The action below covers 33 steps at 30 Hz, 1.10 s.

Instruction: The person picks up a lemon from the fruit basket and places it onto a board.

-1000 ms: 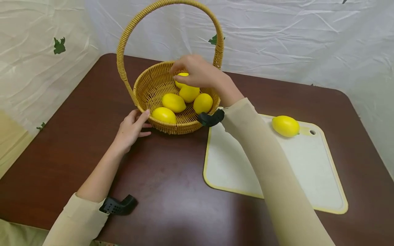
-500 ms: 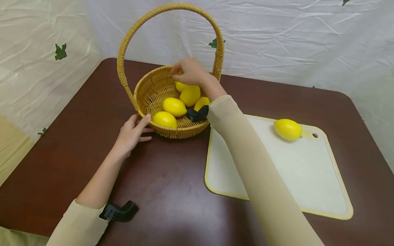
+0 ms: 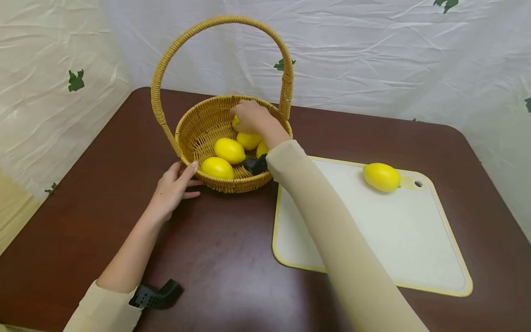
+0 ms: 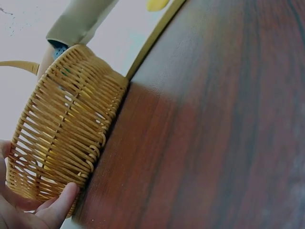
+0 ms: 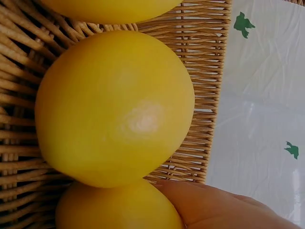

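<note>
In the head view a round wicker basket (image 3: pixel 232 185) with a tall arched handle stands on the table, holding several lemons. My left hand (image 3: pixel 170 191) grips its near left side, thumb at the rim, fingers against the outer wall. Inside the basket, toward the back, my right hand (image 3: pixel 250 119) holds a lemon (image 3: pixel 235 121), mostly hidden under the fingers. Nearer lie another lemon (image 3: pixel 229 151) and one by the front rim (image 3: pixel 217 168). The right wrist view shows a lemon (image 5: pixel 114 109) up close, with the right hand against the lemon (image 5: pixel 119 207) below it.
A white cutting board (image 3: pixel 398 230) with a yellow edge lies right of the basket, under my right forearm. One lemon (image 3: pixel 381 177) rests near its back edge. White cloth (image 3: pixel 365 60) hangs behind the dark wooden table (image 3: pixel 224 258).
My right hand has moved down deeper into the basket, over the far lemon. My left hand keeps its place at the rim. The head view has shifted slightly.
</note>
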Motion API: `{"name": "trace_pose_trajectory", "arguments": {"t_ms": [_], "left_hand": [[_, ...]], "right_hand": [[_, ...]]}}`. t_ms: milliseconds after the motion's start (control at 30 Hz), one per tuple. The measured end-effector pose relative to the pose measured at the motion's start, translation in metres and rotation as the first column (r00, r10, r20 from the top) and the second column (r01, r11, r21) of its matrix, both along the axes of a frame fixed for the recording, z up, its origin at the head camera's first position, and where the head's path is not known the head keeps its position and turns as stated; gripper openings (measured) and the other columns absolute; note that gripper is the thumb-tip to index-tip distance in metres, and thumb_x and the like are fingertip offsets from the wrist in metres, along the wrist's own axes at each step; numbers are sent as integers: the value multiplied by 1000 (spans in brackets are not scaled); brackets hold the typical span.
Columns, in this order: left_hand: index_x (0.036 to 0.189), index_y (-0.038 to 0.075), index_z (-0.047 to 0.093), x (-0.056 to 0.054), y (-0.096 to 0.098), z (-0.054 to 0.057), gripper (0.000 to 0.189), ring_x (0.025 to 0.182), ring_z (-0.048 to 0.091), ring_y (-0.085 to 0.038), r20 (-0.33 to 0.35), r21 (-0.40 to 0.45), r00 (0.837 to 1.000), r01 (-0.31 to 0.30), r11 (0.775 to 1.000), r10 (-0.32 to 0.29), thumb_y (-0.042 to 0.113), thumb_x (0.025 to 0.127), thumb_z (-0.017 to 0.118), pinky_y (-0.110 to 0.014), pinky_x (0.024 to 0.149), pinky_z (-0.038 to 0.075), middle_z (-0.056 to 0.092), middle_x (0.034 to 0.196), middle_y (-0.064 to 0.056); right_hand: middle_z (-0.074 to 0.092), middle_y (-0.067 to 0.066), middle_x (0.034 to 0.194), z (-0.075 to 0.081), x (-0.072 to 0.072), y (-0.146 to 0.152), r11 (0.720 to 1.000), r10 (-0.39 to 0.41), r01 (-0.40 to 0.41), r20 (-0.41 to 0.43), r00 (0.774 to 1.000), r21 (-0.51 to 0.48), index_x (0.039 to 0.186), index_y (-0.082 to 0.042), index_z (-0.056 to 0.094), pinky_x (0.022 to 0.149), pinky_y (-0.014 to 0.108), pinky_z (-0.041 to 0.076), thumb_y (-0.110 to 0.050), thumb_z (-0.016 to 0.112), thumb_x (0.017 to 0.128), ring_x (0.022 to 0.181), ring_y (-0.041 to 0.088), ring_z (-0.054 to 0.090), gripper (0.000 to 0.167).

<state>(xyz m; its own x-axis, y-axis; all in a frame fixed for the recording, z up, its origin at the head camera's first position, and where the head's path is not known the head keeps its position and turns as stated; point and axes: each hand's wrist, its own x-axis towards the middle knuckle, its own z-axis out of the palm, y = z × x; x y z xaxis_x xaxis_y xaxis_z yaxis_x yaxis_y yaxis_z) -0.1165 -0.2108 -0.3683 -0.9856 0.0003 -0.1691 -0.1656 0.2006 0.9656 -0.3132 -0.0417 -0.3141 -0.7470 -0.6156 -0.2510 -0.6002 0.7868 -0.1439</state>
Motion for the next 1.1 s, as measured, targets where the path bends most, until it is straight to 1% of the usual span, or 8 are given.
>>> {"name": "trace_pose_trajectory", "arguments": {"t_ms": [133,267,433,533,700,800,967,1100], "left_hand": [[144,0,16,2,0,-2,77,111,52,-36,8,6,1000,5,1000,-5,49,93,44,-39,78,53,40,129,-23],[144,-1,16,3,0,-2,78,110,52,-37,1,6,1000,-1,1000,1,51,92,44,-39,78,54,40,128,-23],[143,-1,16,4,1,-2,79,109,52,-37,-7,1,1000,-6,1000,6,52,92,44,-38,77,54,41,127,-23],[143,-1,16,4,1,-1,78,109,52,-37,-7,0,1000,-6,1000,6,51,92,44,-38,76,54,41,127,-24],[143,-2,16,5,1,0,79,109,52,-38,-14,-5,1000,-3,1000,3,51,92,44,-37,76,54,40,128,-24],[143,-2,15,4,1,1,79,110,51,-38,-17,-5,1000,0,1000,-1,51,92,43,-36,76,54,40,129,-24],[143,-2,15,4,2,1,77,110,51,-38,-22,-3,1000,6,1000,-6,49,93,43,-36,76,54,39,130,-24],[143,-3,15,3,3,1,78,110,51,-38,-24,-4,1000,8,1000,-8,50,93,43,-36,76,54,39,130,-24]], "right_hand": [[38,8,135,-2,4,0,1000,-25,25,39,999,9,128,-18,53,95,44,38,-23,47,94,124,32,33,35],[38,8,138,-1,6,-2,999,-35,34,79,996,11,132,-17,50,104,43,29,-21,47,93,131,33,24,39],[38,8,139,0,8,-4,999,-36,34,94,995,22,134,-16,48,106,41,26,-22,48,93,132,30,23,41],[31,9,144,0,8,-4,998,-64,62,121,991,20,138,-19,42,106,41,28,-25,50,93,132,29,23,46],[19,8,149,-2,7,-4,995,-92,97,173,981,-19,145,-28,26,107,42,25,-24,51,92,136,24,14,58],[22,7,149,-3,7,-4,995,-85,93,171,982,-41,146,-28,24,108,41,24,-26,53,91,136,24,13,62],[18,9,149,-3,8,-2,992,-105,116,157,982,-57,147,-26,22,104,39,31,-27,58,88,133,23,21,69],[17,8,149,-2,9,-2,995,-71,77,101,992,-57,146,-19,25,104,36,31,-24,60,86,132,22,23,70]]}}
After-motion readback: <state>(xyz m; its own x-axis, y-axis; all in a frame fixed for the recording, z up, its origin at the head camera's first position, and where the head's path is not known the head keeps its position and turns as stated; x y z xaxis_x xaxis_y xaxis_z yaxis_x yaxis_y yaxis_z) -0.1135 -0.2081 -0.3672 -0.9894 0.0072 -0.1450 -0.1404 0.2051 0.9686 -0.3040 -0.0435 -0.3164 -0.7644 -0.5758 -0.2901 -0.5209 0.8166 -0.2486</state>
